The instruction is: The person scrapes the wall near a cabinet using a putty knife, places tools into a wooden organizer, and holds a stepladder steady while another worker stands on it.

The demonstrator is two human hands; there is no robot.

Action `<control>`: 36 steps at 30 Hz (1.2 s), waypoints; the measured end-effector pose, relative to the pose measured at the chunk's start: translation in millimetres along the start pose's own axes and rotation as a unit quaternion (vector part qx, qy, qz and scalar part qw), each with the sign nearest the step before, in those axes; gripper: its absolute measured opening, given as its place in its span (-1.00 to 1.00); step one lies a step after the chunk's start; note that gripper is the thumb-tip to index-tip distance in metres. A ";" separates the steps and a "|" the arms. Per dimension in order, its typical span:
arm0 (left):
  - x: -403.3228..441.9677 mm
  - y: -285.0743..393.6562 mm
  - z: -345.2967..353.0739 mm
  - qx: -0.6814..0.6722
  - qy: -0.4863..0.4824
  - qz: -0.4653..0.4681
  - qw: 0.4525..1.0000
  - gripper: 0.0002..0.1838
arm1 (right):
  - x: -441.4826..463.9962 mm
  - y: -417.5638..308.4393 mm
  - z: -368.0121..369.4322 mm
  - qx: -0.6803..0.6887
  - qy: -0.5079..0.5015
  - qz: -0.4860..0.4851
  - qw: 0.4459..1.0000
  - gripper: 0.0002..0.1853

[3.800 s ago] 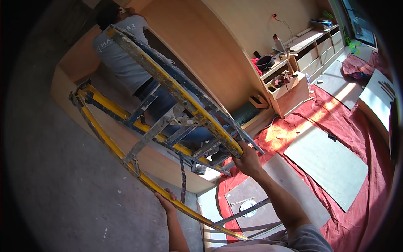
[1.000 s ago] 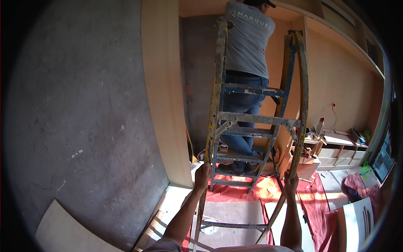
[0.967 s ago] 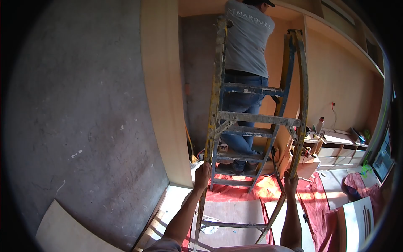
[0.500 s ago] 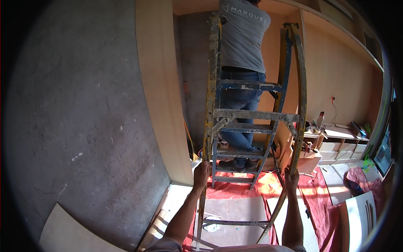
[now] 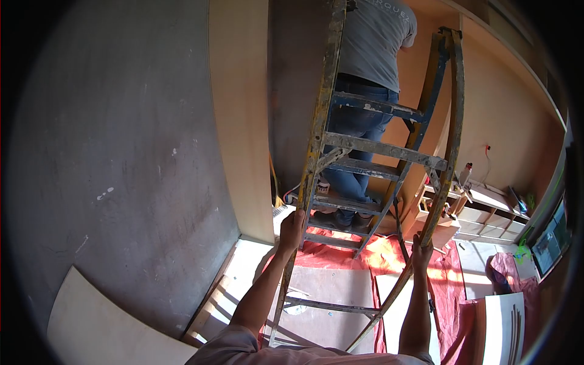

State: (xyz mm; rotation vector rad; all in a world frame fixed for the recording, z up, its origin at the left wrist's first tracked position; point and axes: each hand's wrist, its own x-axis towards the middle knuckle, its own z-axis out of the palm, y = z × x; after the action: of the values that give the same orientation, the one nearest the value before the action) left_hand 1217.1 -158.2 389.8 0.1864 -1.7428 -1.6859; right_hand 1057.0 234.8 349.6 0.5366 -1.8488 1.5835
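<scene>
A paint-spattered stepladder [image 5: 389,152] stands in front of me with its legs spread. My left hand [image 5: 292,230] is closed around its left near rail, below the middle crossbar. Around the right near rail, at about the same height, my right hand [image 5: 421,252] is wrapped. On the ladder's far side stands another person [image 5: 371,52] in a grey shirt and jeans, shoes on a low rung. That person's head is out of view, and their hands are hidden.
A grey wall [image 5: 134,152] rises at the left, with a curved pale board [image 5: 103,322] leaning at its foot. Red sheeting [image 5: 450,286] covers part of the floor. A low shelf unit [image 5: 486,216] with tools and a bottle stands right; another board [image 5: 504,325] stands near it.
My view has shifted, so the ladder and the other person sit further right and higher, the ladder leaning more in the picture. Both hands keep their hold on the rails.
</scene>
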 end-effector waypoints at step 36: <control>0.8 8.4 -7.6 0.101 -0.002 -0.028 0.994 -0.38 | 9.0 -11.0 -5.8 0.124 -0.048 0.152 0.979 -0.86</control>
State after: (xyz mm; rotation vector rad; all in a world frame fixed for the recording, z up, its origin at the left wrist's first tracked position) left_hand 1223.8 -163.7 397.2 0.3274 -1.9262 -1.5477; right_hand 1059.1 239.2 364.1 0.4599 -1.8835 2.0426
